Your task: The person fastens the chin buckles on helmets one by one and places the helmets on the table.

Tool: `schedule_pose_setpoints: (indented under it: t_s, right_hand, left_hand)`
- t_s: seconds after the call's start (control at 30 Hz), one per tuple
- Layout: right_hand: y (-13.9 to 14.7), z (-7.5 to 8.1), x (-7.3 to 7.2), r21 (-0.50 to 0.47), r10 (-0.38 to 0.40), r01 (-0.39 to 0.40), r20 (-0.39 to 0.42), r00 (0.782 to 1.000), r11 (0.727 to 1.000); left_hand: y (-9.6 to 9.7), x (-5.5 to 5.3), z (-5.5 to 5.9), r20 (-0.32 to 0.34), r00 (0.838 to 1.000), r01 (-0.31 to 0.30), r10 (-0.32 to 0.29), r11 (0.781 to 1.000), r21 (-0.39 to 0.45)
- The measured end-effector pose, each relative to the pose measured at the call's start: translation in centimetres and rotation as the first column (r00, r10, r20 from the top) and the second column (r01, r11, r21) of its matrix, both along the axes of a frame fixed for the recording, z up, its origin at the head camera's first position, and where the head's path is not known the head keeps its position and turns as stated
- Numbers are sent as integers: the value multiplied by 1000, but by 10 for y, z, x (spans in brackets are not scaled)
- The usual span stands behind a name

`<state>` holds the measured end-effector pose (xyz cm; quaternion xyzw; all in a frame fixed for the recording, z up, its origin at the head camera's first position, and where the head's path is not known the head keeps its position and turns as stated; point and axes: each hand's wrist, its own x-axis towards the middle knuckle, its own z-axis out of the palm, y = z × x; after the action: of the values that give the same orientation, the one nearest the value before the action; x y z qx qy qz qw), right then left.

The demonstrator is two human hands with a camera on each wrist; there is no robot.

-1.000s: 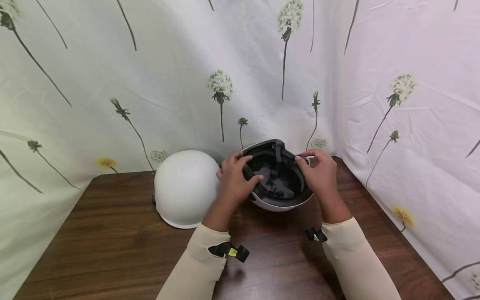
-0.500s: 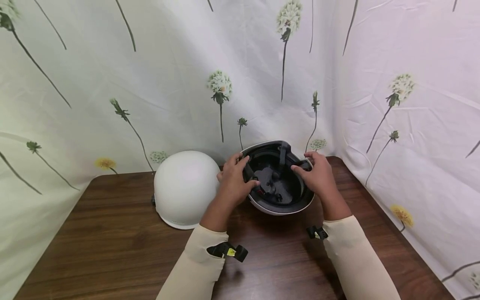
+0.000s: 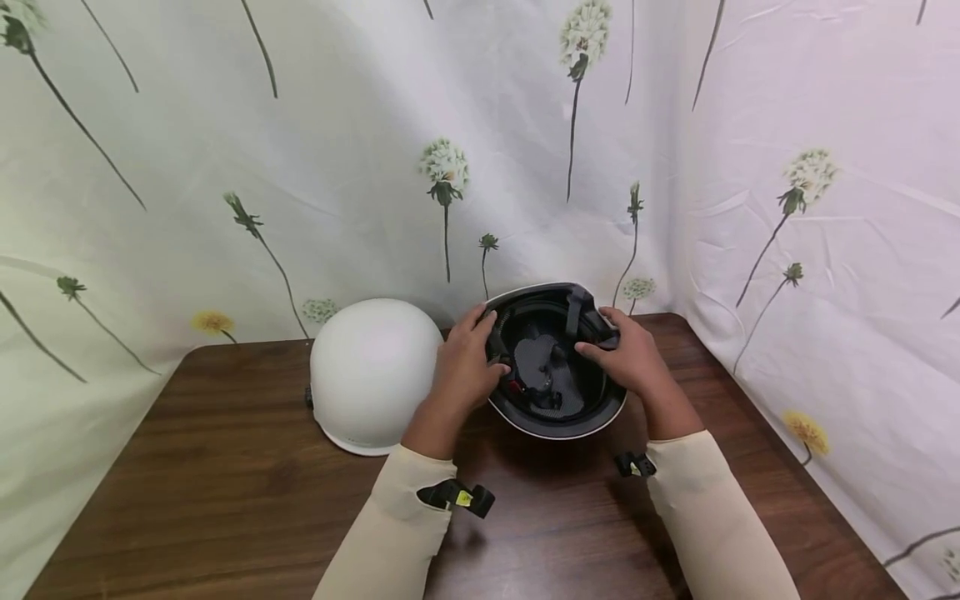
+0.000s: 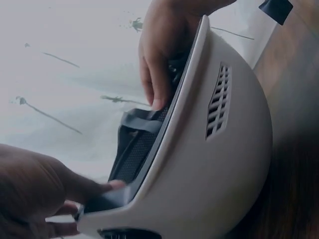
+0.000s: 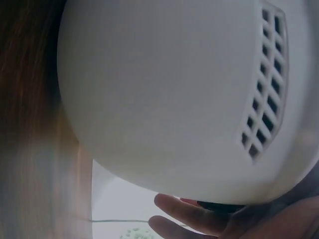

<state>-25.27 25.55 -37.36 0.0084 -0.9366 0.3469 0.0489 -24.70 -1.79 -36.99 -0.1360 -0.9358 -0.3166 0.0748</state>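
A white helmet (image 3: pixel 557 427) lies upturned on the table, its black lining facing up toward me. My left hand (image 3: pixel 463 358) grips the left rim, thumb hooked inside and fingers outside. On the opposite side my right hand (image 3: pixel 633 354) holds the rim, its thumb over the inner edge. A dark strap (image 3: pixel 575 315) crosses the lining near the right thumb. The left wrist view shows the smooth shell (image 4: pixel 214 164) from the side, tilted. A slotted vent (image 5: pixel 269 84) appears on the shell in the right wrist view, with right-hand fingers (image 5: pixel 192 214) beneath it.
A second white helmet (image 3: pixel 375 375) sits dome up just left of my left hand. Dark brown wooden table (image 3: pixel 247 500) lies under everything. A white flower-print curtain (image 3: pixel 337 167) hangs behind the table and along its right side.
The held helmet has turned slightly, its strap shifting right and its near rim coming closer to me. My right hand has moved a little left with its thumb; the left hand keeps its grip.
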Motion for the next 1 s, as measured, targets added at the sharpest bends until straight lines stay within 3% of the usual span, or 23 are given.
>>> schedule_pose_setpoints:
  t_s: [0.17,0.5,0.8,1.0]
  right_hand:
    - [7,0,-3,-4,21,-21,20,1000,1000]
    - [25,3,-7,-91,22,-19,25,999,996]
    - [37,7,-6,-220,2,3,23,1000,975]
    - [40,13,-2,-265,31,-41,-39,999,963]
  left_hand:
    - [-6,-3,-3,-16,999,37,-36,997,72]
    - [-1,-8,-8,41,996,78,-82,992,95]
    - [10,-14,-35,47,989,131,-142,975,177]
    - [17,-14,-47,47,988,140,-148,980,142]
